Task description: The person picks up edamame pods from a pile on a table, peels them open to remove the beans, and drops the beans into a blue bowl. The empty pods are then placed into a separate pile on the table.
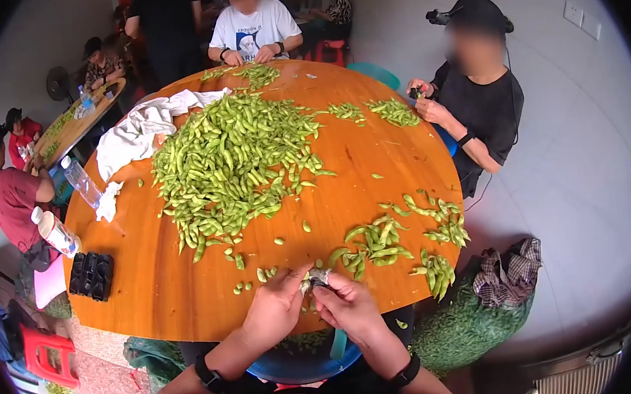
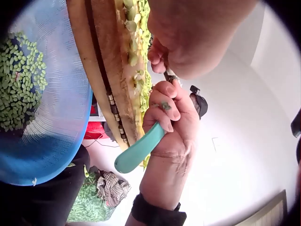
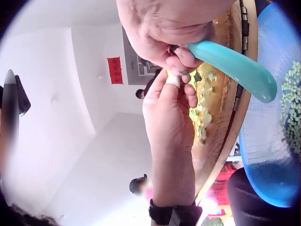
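Observation:
Both hands meet at the table's near edge. The right hand point(image 1: 352, 310) point(image 2: 171, 110) point(image 3: 176, 28) grips a tool by its teal handle point(image 2: 141, 148) point(image 3: 240, 70), which slants out from under the curled fingers. The left hand point(image 1: 275, 313) point(image 2: 193, 37) point(image 3: 167, 110) has thumb and fingers pinched on a small whitish piece point(image 1: 321, 274) point(image 3: 173, 79), close against the right fingertips; what it is cannot be told. A green scrap point(image 2: 165, 106) clings to the right fingers. Green pods point(image 1: 379, 242) and loose beans lie on the wooden table point(image 1: 152, 301) just beyond the hands.
A large pod heap point(image 1: 230, 159) covers mid-table, with a white cloth point(image 1: 141, 130), bottles point(image 1: 82, 184) and a black tray point(image 1: 91, 276) at left. Below the edge is a blue basket point(image 1: 304, 367) point(image 2: 70, 155) point(image 3: 268, 165) of shelled beans. People sit around.

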Tool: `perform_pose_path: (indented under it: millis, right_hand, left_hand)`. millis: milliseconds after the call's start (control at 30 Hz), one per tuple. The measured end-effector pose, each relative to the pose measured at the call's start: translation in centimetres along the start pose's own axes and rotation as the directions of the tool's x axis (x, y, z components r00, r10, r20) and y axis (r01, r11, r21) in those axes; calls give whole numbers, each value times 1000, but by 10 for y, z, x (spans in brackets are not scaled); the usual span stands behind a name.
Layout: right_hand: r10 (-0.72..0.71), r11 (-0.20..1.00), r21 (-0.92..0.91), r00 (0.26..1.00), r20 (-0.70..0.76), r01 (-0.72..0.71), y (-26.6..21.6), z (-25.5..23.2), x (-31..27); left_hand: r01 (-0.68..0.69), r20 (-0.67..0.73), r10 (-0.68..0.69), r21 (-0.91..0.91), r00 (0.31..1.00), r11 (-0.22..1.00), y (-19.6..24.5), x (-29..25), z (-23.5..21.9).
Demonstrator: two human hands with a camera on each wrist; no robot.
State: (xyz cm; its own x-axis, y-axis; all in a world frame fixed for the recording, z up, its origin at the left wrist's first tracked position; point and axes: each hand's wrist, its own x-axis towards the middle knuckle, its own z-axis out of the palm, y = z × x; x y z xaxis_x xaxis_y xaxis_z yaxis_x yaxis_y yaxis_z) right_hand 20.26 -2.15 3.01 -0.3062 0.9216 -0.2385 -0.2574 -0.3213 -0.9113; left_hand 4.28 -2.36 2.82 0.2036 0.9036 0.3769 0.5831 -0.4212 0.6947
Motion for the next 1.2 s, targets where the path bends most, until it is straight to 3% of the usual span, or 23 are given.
perform_pose_path:
  millis: [67, 200, 267, 300, 367, 400, 467, 533, 600, 667, 700, 733, 800, 967, 1033, 1067, 1167, 1200]
  right_hand:
    - [11, 999, 42, 999, 49, -13, 3, -7, 3]
    - [47, 995, 84, 990, 132, -58, 6, -14, 9]
    - [71, 993, 89, 991, 116, -82, 7, -14, 12]
    - [96, 990, 93, 990, 101, -106, 7, -15, 12]
    - [92, 992, 82, 990, 109, -101, 6, -15, 14]
    - [85, 993, 71, 990, 116, -93, 6, -15, 15]
    - [97, 994, 40, 990, 106, -102, 1, -13, 15]
    - [102, 995, 10, 991, 88, -104, 0, -12, 15]
    - [9, 995, -99, 1000, 21, -7, 2, -13, 15]
    - [-27, 988, -153, 1000, 10, 28, 1, -11, 12]
    - [-57, 978, -202, 998, 4, 57, 0, -9, 10]
    - [-60, 977, -204, 998, -1, 59, -2, -6, 7]
    - [11, 989, -146, 1000, -9, -12, -9, 1, 2]
    - [48, 998, -35, 998, 49, -46, 2, -7, 8]
    - [-26, 1000, 9, 993, 114, 26, 4, -13, 9]
    - [-21, 1000, 13, 992, 121, 19, 2, -15, 9]
    - [47, 997, 47, 991, 123, -53, -2, -16, 9]
    - [49, 997, 48, 990, 130, -56, -4, -14, 10]
  left_hand:
    - [-48, -9, 48, -29, 999, 998, -5, -1, 2]
    - [-11, 6, 12, -146, 1000, 989, -9, -1, -1]
    - [206, 152, -161, -349, 975, 914, -14, -2, -2]
    - [207, 151, -163, -350, 975, 913, -19, -2, 0]
    - [451, 320, -328, -737, 889, 503, -28, -3, 6]
    - [451, 320, -329, -737, 889, 503, -27, -2, 5]
    - [528, 379, -421, -783, 824, 328, -24, 1, 4]
    - [495, 349, -387, -777, 853, 389, -17, 1, 3]
    - [455, 318, -349, -771, 882, 446, -8, 1, 1]
    - [330, 191, -272, -439, 943, 836, -3, 1, -2]
    - [165, 108, -144, -230, 984, 959, -11, 1, -1]
    - [161, 111, -139, -233, 984, 959, -13, -2, 2]
    - [51, -13, -51, -20, 999, 999, -11, -3, 3]
    - [-56, -45, 59, 59, 997, 997, -5, 1, 1]
    - [132, 125, -103, -249, 987, 960, -1, 1, -4]
    - [140, 123, -112, -243, 986, 960, -3, 1, -7]
    - [358, 280, -228, -629, 932, 690, -15, -2, -6]
    - [359, 276, -234, -627, 932, 692, -16, -1, -6]
